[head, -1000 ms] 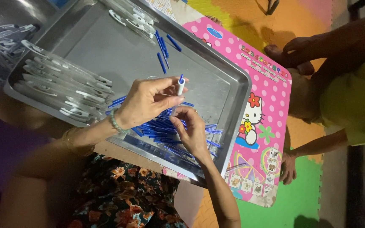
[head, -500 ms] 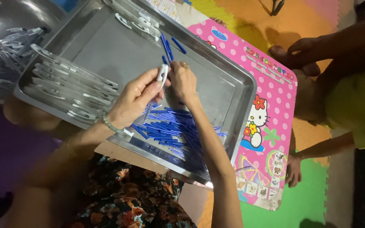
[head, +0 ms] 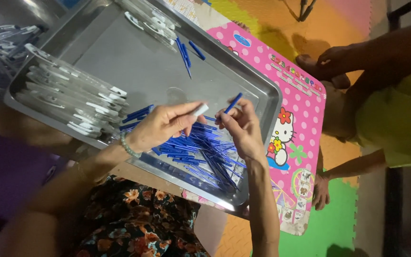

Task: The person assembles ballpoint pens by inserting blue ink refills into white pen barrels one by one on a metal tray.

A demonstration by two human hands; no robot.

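Note:
My left hand (head: 160, 126) pinches a clear pen barrel with a white end (head: 197, 111) above a steel tray (head: 120, 62). My right hand (head: 241, 126) holds a thin blue refill (head: 233, 103) between thumb and fingers, its tip a short gap from the barrel's end. Under both hands lies a heap of several blue refills (head: 200, 152) in the tray's near corner. A stack of clear pen barrels (head: 67, 102) lines the tray's left side. More barrels (head: 151, 21) and a few loose blue pieces (head: 186, 52) sit at the far side.
The tray rests on a small pink polka-dot table (head: 296, 123) over colourful foam floor mats (head: 329, 228). Another person in a yellow-green shirt (head: 396, 119) sits at the right, one hand (head: 320, 190) by the table's edge. A second container of barrels (head: 1, 38) stands at the far left.
The barrel and the refill were pressed together half a second ago. Now my hands have drawn apart, the barrel in my left and a blue refill in my right.

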